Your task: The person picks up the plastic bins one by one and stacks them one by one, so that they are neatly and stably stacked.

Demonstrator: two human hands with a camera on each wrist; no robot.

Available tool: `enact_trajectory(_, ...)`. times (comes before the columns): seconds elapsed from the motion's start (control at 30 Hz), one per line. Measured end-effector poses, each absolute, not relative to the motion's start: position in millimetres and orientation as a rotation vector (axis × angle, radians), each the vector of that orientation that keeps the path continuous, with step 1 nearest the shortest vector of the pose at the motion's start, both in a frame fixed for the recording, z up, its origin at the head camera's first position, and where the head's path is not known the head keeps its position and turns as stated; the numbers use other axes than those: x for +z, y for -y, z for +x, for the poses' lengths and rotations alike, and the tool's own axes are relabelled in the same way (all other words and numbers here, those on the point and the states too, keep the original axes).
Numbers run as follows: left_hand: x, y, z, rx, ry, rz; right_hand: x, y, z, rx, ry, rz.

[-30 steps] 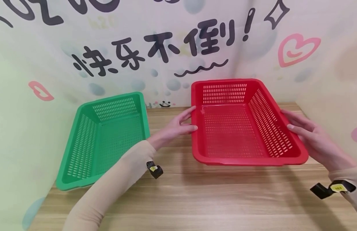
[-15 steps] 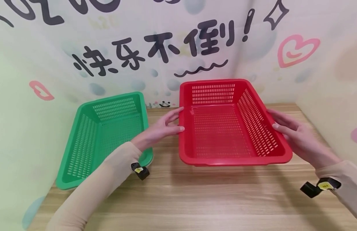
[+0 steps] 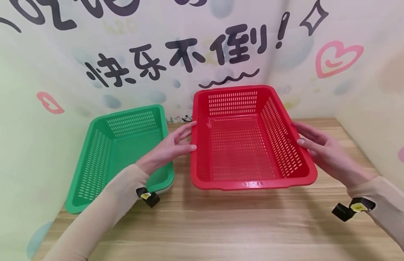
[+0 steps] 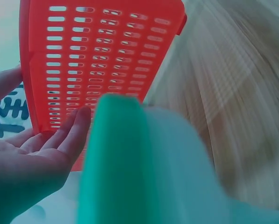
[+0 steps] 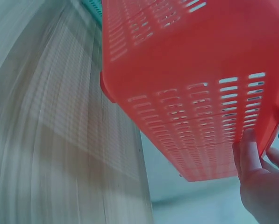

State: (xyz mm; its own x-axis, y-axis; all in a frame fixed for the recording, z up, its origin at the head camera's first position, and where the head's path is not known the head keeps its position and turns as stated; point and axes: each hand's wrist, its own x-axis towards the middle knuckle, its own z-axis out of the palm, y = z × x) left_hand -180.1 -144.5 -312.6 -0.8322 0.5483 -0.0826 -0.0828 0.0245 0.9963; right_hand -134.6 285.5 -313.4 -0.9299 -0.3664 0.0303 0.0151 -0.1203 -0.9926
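Note:
A red perforated plastic basket [image 3: 241, 145] is held above the wooden table, its near side hanging over the surface. My left hand [image 3: 169, 146] grips its left rim, thumb on top and fingers under the edge against the outer wall, as the left wrist view shows. On the opposite side my right hand [image 3: 326, 152] holds the right rim the same way, its fingers [image 5: 248, 154] touching the slotted outer wall. Nothing lies inside the red basket. Left of it, a green basket [image 3: 97, 163] of similar shape stands on the table, partly hidden by my left forearm.
The wooden tabletop [image 3: 221, 228] extends in front of both baskets. A printed cloth wall [image 3: 149, 29] with dark lettering rises right behind them, and pale side walls close off left and right. A white edge [image 3: 167, 188] shows under the green basket's near right corner.
Both hands have carried the red basket left, toward the green basket, with its far rim slightly higher now. The green basket has stayed in place.

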Motion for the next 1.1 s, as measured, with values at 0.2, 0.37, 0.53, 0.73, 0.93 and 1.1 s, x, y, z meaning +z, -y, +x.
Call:
enact_trajectory(0.2, -309, 157, -177, 1.930, -1.788, 0.475, -307, -271, -135, -2.080, -1.948, -0.398)
enact_trajectory(0.37, -307, 169, -175, 1.961, -1.765, 0.523, -306, -262, -138, -2.086, -1.911, -0.439)
enact_trajectory(0.53, -303, 181, -175, 1.981, -1.772, 0.570, -303, -252, -144, -2.053, -1.931, -0.498)
enact_trajectory(0.73, -301, 192, -172, 2.037, -1.748, 0.573, -298, -240, -149, -2.027, -1.955, -0.532)
enact_trajectory(0.93, -298, 202, -167, 2.052, -1.743, 0.581, -295, -230, -153, -2.010, -1.964, -0.536)
enact_trajectory(1.1, -294, 211, -163, 2.054, -1.754, 0.591, -293, -221, -155, -2.018, -1.933, -0.553)
